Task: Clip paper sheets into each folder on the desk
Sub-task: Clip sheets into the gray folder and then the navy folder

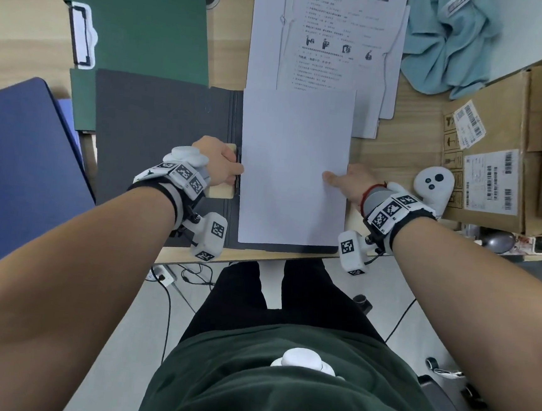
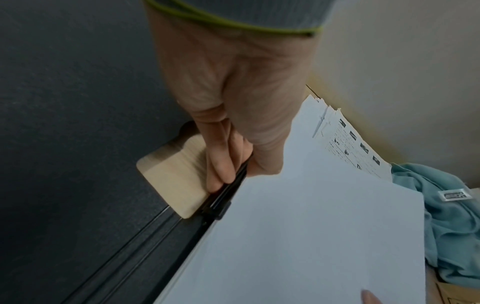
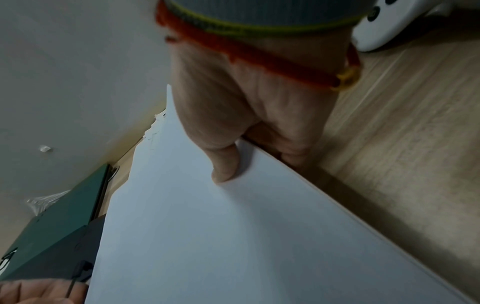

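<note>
An open dark grey folder (image 1: 151,136) lies at the desk's front edge. A stack of blank white paper sheets (image 1: 294,164) rests on its right half, with the left edge at the spine. My left hand (image 1: 235,169) grips the black spring clip (image 2: 231,191) at the spine with curled fingers, beside a cut-out in the cover that shows the desk. My right hand (image 1: 334,179) pinches the sheets' right edge (image 3: 233,236), thumb (image 3: 223,164) on top and the other fingers underneath. A closed green folder (image 1: 135,19) with a clip lies behind it, and a blue folder (image 1: 21,157) lies at the left.
More sheets, the top one printed (image 1: 336,40), lie behind the blank stack. A teal cloth (image 1: 450,47) sits at the back right. Cardboard boxes (image 1: 496,159) and a white controller (image 1: 433,183) stand close to my right hand. The desk's front edge runs just below the folder.
</note>
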`<state>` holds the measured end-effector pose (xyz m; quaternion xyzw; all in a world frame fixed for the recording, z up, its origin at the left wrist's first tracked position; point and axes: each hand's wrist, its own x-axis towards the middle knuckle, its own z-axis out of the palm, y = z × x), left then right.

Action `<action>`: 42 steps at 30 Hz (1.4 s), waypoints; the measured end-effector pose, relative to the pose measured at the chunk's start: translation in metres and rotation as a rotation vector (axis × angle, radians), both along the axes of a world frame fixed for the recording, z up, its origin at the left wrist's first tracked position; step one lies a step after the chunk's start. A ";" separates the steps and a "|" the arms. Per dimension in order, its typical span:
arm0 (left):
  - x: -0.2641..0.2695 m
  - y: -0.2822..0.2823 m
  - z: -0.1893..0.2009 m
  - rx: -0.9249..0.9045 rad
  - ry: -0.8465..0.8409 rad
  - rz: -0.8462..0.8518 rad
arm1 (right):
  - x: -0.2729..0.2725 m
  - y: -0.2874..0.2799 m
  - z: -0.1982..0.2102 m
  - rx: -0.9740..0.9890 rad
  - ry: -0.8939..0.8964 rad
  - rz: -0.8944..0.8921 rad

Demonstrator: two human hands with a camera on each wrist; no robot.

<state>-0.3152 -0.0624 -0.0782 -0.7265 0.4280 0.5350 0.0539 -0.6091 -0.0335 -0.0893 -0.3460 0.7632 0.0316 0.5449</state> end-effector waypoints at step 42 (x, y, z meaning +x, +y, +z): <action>-0.035 -0.011 0.014 0.029 -0.416 -0.280 | 0.015 -0.014 0.017 0.083 0.109 0.126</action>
